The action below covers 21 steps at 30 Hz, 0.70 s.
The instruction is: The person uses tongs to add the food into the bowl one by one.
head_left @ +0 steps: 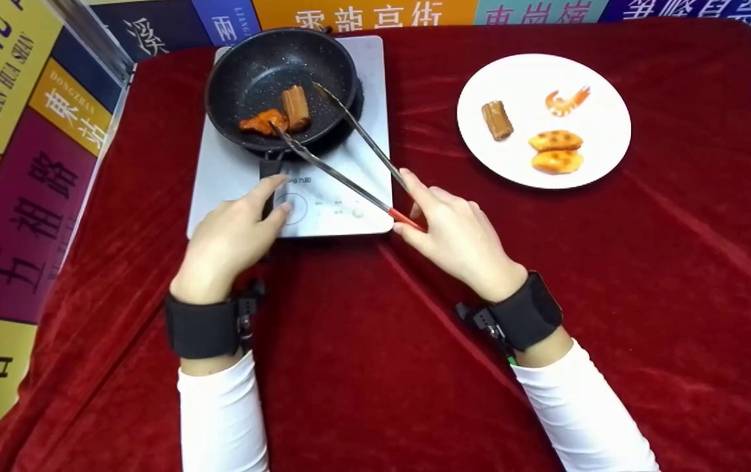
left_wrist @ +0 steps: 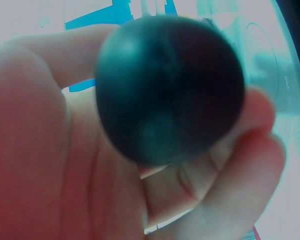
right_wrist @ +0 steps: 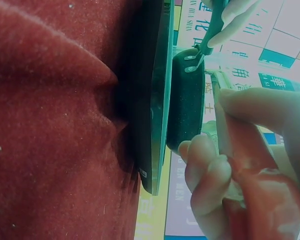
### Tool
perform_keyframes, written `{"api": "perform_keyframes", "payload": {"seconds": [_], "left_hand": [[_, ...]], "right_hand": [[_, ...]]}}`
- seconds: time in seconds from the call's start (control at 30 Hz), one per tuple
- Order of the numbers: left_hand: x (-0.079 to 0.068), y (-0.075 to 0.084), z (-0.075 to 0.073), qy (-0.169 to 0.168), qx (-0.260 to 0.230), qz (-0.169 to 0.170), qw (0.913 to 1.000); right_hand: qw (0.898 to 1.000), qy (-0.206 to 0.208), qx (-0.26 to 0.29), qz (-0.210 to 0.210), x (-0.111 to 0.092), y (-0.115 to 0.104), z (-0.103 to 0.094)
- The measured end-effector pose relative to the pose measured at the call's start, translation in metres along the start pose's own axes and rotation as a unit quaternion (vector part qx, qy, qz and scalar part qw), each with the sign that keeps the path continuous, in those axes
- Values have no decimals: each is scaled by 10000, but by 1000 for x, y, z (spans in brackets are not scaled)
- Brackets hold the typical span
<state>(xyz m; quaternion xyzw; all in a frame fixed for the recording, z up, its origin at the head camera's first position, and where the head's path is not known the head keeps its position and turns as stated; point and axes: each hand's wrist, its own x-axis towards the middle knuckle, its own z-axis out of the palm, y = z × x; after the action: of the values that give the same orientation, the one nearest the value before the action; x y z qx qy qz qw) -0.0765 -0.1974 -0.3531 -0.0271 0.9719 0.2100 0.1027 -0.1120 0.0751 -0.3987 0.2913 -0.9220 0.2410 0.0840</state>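
Tongs held in right grip, tips spread over pan; left grip curled round handle.

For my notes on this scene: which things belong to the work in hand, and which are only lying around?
Apparently in use:
tongs
pan
cooktop
reddish piece in pan
brown piece in pan

Seemingly only lying around:
plate
shrimp
two yellow pieces
brown piece on plate

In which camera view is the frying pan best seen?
The head view: it shows the frying pan from above, inside included. The right wrist view shows its outer side and part of its handle; the left wrist view, only the handle's blurred end.
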Motion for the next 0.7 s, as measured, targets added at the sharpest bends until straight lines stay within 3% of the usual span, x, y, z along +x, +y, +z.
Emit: {"api": "perform_keyframes", "payload": {"seconds": [0.7], "left_hand": [[0,0,1,40,-8,74,10000]], "right_hand": [[9990,412,35,-162,-1,13,-16]]}}
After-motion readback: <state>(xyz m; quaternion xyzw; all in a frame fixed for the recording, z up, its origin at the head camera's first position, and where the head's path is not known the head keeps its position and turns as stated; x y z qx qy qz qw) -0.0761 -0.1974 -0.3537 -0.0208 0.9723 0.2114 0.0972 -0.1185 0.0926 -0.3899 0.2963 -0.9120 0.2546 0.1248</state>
